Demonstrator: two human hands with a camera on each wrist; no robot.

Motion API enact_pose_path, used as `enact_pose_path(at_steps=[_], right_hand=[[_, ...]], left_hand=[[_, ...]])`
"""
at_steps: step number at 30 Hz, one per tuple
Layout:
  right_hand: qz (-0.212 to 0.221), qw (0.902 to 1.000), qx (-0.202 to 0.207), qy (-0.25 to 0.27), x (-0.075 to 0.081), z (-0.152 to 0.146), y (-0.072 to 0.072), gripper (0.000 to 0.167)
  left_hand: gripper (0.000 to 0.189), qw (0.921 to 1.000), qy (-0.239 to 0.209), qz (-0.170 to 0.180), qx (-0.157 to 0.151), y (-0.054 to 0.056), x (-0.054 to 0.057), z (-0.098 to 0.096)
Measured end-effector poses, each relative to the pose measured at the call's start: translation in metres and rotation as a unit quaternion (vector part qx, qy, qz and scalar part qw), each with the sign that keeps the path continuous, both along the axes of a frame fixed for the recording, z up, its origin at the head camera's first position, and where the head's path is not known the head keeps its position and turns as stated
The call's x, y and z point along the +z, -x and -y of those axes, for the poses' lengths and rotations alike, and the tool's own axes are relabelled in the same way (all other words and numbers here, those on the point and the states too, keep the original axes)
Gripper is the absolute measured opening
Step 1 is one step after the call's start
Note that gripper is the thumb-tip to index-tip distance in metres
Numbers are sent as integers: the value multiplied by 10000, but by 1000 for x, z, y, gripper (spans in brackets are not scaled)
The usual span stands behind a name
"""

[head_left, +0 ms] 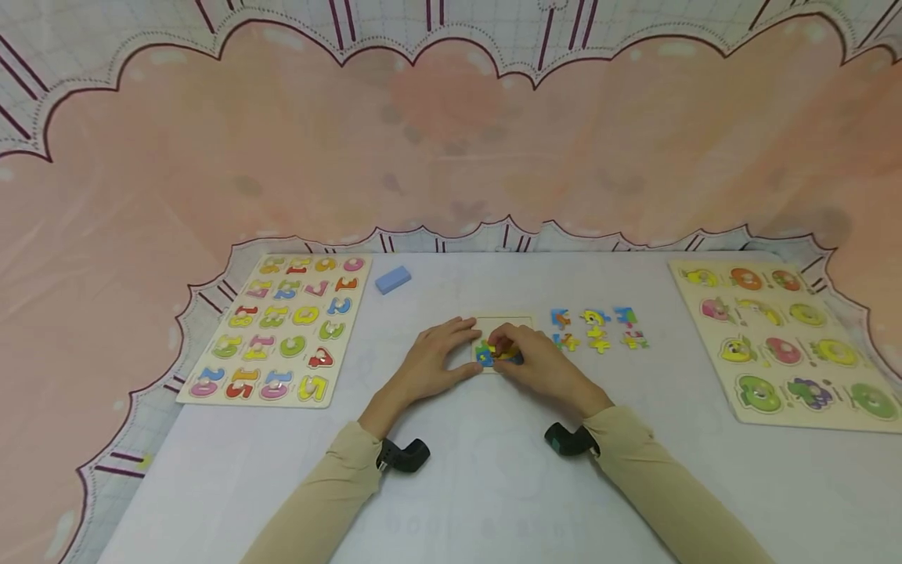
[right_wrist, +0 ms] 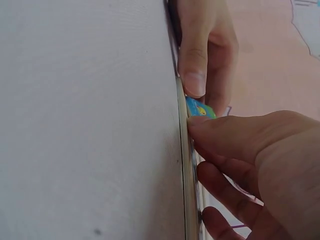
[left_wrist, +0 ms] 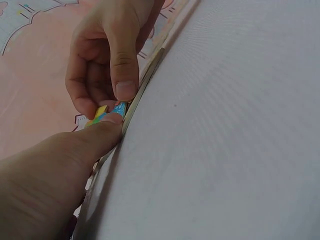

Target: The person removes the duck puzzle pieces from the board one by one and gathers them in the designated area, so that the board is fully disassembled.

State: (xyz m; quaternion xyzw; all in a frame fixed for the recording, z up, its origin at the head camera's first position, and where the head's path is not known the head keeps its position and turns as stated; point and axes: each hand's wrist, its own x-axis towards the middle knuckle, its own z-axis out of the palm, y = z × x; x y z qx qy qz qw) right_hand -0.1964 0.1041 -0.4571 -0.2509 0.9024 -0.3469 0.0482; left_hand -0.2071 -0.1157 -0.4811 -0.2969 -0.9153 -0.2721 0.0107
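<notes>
A small wooden puzzle tray lies at the middle of the table, with blue, green and yellow jigsaw pieces at its lower left. My left hand rests along the tray's left side, fingers at the upper corner. Its thumb lies straight against the near edge, beside the pieces. Over the tray, my right hand pinches a jigsaw piece between thumb and fingers, low beside the other pieces. Its fingers hide much of that piece. Several loose jigsaw pieces lie right of the tray.
A number puzzle board lies on the left and a fruit puzzle board on the right. Behind the left hand sits a blue block. Patterned cloth hangs beyond the white table.
</notes>
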Motion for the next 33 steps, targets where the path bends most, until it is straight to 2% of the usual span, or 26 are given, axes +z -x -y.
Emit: enact_pose_path(at_steps=[8,16,23,29,33], right_hand=[[160,9998,1,101,-1,2,2,30],[-50,9997,75,207,3,-6,3,29],[-122,9992,-65,368,9,-18,-2,25],[-76,9980,-357,521,11,-31,-8,23],[134,9989,-388,242,12,-39,-12,23]], left_hand=[[56,9998,-142,-119,-13,-1,-3,3],[55,9997,-221,-96,-29,0,-2,1],[55,9998,-172,-69,-9,0,0,-2],[56,9999,-118,-31,17,-1,0,-2],[55,10000,-64,-21,41,-2,0,0]])
